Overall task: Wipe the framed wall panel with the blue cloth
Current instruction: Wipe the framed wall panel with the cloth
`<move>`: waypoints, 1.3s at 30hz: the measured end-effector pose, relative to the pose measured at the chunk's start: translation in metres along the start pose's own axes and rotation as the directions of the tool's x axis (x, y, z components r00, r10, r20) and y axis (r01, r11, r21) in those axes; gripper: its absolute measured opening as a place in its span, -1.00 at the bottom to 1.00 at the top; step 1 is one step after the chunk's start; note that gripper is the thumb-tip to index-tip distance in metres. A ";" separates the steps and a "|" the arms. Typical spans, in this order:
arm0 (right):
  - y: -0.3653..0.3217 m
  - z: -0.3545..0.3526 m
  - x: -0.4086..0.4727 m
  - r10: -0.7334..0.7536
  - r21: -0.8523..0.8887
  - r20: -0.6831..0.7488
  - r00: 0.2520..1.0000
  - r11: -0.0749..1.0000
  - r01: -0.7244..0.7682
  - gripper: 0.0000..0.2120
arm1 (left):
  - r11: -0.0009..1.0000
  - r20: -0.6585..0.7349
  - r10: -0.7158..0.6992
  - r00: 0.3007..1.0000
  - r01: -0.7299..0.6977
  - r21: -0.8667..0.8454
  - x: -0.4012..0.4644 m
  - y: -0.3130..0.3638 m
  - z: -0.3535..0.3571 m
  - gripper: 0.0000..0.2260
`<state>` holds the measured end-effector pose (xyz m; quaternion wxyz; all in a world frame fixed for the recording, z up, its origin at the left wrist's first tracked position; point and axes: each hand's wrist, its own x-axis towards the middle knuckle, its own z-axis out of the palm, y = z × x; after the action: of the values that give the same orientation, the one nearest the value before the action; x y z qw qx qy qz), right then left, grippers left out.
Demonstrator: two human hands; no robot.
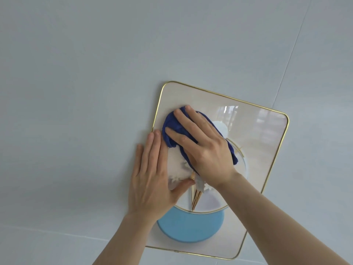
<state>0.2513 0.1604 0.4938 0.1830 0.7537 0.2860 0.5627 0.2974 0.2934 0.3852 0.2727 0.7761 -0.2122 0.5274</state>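
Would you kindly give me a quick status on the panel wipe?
Right hand flat on blue cloth, pressing it to framed panel, upper left area. Left hand flat, braced across panel's left edge. Nothing in the way.

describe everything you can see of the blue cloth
The blue cloth is dark blue, soft and plush-looking, bunched up rather than spread flat. It lies against the upper left part of the framed wall panel, pressed there by the right hand, whose fingers are spread over it. Cloth shows past the fingertips and beside the wrist. The left hand rests just beside it.
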 end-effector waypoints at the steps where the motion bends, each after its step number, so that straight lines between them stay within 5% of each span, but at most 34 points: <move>1: 0.000 0.001 0.007 -0.006 -0.005 -0.015 1.000 1.000 0.006 -0.70 | 1.000 0.000 -0.003 1.000 0.003 -0.007 -0.001 0.000 0.000 0.02; 9: 0.005 0.010 0.049 -0.065 -0.040 -0.053 0.997 0.997 0.063 -0.72 | 1.000 0.010 -0.003 1.000 0.003 0.005 -0.001 -0.003 0.001 0.05; 19: -0.010 0.014 0.035 0.364 0.050 -0.267 0.892 0.930 -0.365 -0.63 | 1.000 0.001 0.010 1.000 -0.010 0.012 -0.002 -0.003 0.001 0.03; 24: 0.001 0.005 0.021 0.196 0.026 -0.172 0.965 0.981 -0.194 -0.68 | 1.000 -0.012 0.012 1.000 -0.011 0.026 -0.003 -0.003 0.003 0.03; 34: 0.007 -0.014 -0.022 0.007 0.026 0.062 0.998 1.000 -0.009 -0.72 | 1.000 -0.021 0.003 1.000 -0.003 0.023 -0.002 -0.003 0.002 0.04; 39: 0.000 -0.010 -0.032 0.195 0.034 -0.046 0.980 0.980 -0.194 -0.73 | 1.000 -0.017 0.004 1.000 -0.004 0.020 -0.002 -0.003 0.001 0.03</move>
<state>0.2348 0.1391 0.4729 0.1091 0.7667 0.2235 0.5918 0.2990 0.2956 0.3821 0.2655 0.7738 -0.2061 0.5368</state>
